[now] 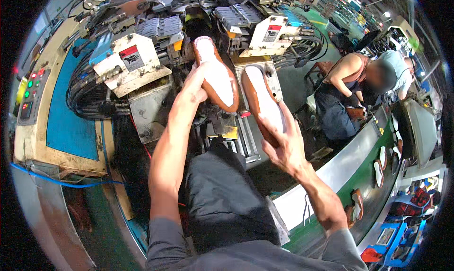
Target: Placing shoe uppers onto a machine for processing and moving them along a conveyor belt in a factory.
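My left hand (193,86) is closed round the side of a brown shoe (215,72), its white sole side facing up. The heel end of that shoe lies at the dark opening in the middle of the machine (150,75), its pointed toe towards me. Just to the right, my right hand (287,146) grips a second brown shoe (262,95) by its near end. This one also shows a white underside and tilts away from me, apart from the first shoe. The fingers of my left hand are partly hidden beneath the shoe.
On the left stands a control panel (31,96) with lit buttons, beside a blue worktop (71,115). Black hoses (80,94) bunch at the machine's side. A green conveyor (331,195) carrying several shoes (358,205) runs along the right. A co-worker (350,77) bends over it.
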A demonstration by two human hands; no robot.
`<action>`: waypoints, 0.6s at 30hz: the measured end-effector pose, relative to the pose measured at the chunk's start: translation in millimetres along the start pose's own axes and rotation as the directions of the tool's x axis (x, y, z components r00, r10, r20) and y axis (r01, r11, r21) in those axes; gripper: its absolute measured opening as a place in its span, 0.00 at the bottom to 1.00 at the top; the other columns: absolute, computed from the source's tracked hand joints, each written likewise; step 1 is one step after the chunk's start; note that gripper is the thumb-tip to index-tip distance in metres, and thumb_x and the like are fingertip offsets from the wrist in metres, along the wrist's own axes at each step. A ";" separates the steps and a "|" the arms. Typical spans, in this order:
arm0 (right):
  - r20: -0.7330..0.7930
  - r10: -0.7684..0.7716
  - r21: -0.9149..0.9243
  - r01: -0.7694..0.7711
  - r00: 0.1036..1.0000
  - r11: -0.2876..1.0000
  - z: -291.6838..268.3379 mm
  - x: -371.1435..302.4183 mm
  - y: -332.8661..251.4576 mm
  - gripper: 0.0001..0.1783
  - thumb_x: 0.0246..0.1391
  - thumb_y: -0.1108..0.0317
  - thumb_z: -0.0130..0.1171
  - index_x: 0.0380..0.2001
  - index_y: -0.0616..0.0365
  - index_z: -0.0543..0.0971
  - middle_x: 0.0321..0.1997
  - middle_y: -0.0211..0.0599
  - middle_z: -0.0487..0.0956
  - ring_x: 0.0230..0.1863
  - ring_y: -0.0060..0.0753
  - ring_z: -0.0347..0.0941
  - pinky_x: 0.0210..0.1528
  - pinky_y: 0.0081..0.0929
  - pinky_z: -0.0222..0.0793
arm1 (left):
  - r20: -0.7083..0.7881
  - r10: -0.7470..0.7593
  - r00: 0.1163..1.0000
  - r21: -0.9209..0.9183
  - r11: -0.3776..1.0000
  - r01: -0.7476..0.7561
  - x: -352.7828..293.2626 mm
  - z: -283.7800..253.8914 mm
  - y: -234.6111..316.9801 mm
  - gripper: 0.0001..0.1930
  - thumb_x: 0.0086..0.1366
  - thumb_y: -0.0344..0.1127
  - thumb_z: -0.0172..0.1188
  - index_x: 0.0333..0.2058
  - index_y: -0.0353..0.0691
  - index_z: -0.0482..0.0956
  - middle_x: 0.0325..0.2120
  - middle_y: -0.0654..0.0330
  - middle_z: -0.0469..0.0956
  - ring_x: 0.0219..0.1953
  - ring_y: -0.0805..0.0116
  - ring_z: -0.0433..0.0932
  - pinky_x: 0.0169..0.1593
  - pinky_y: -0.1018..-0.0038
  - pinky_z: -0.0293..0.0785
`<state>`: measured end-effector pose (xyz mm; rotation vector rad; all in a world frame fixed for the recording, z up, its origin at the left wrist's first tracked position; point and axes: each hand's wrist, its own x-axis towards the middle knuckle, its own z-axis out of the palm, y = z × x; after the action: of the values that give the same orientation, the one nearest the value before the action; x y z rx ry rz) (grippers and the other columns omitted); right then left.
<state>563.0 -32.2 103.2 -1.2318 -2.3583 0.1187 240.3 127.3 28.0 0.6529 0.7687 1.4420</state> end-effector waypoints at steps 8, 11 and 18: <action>-0.035 -0.078 0.025 0.079 0.996 0.997 56.7 131.3 -16.3 0.41 0.55 0.61 0.70 0.72 0.22 0.72 0.81 0.61 0.51 0.62 0.73 0.68 0.64 0.59 0.74 | 0.049 0.025 0.998 0.028 0.999 -0.027 -168.0 9.1 53.3 0.31 0.69 0.33 0.60 0.69 0.36 0.63 0.49 0.47 0.79 0.48 0.54 0.84 0.53 0.58 0.84; -0.019 -0.061 0.008 0.061 0.998 0.998 89.1 154.5 -28.2 0.41 0.55 0.60 0.71 0.72 0.21 0.71 0.81 0.62 0.51 0.60 0.74 0.69 0.59 0.59 0.78 | -0.025 0.023 0.999 0.035 0.999 -0.022 -241.1 -8.4 48.7 0.35 0.65 0.30 0.59 0.70 0.35 0.61 0.51 0.48 0.78 0.51 0.56 0.82 0.57 0.59 0.81; -0.145 -0.130 -0.117 0.113 0.981 0.987 130.1 153.4 -35.7 0.44 0.51 0.61 0.72 0.72 0.23 0.71 0.80 0.65 0.53 0.65 0.77 0.65 0.69 0.59 0.69 | -0.135 0.017 0.991 0.084 0.996 -0.006 -324.4 -59.3 -3.3 0.45 0.64 0.32 0.56 0.77 0.37 0.46 0.65 0.39 0.69 0.63 0.37 0.76 0.65 0.39 0.75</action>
<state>403.8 86.5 55.0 -1.0998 -2.3250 -0.1404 203.3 -200.0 11.2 0.6283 0.9361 1.4822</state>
